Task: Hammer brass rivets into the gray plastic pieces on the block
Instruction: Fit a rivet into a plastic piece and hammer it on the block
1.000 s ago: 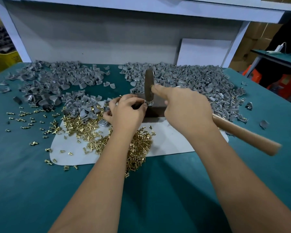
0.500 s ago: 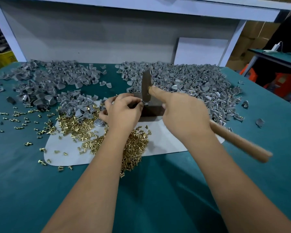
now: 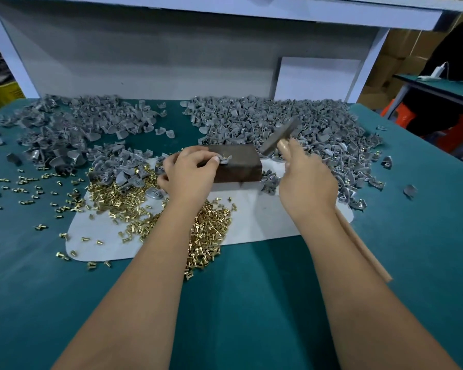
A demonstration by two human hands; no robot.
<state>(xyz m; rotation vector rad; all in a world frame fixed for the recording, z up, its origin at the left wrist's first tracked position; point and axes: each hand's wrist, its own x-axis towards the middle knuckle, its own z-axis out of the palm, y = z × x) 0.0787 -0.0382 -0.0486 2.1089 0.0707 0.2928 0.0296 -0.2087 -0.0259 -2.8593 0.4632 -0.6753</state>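
A dark brown block (image 3: 238, 164) stands on a white mat (image 3: 265, 217) in the middle of the green table. My left hand (image 3: 190, 174) pinches a small gray plastic piece (image 3: 223, 159) with a brass rivet in it on the block's top left. My right hand (image 3: 306, 180) grips a wooden-handled hammer (image 3: 280, 133); its metal head is lifted, tilted to the right of the block and blurred. A heap of brass rivets (image 3: 206, 228) lies on the mat under my left forearm.
Big piles of gray plastic pieces lie at the back left (image 3: 72, 129) and back right (image 3: 305, 124). Loose rivets (image 3: 30, 182) are scattered on the left. A white shelf wall (image 3: 171, 62) closes the back. Another person sits at the far right.
The hammer head has swung up and to the right, off the block. My left hand keeps holding the piece on the block. The camera view has shifted slightly.
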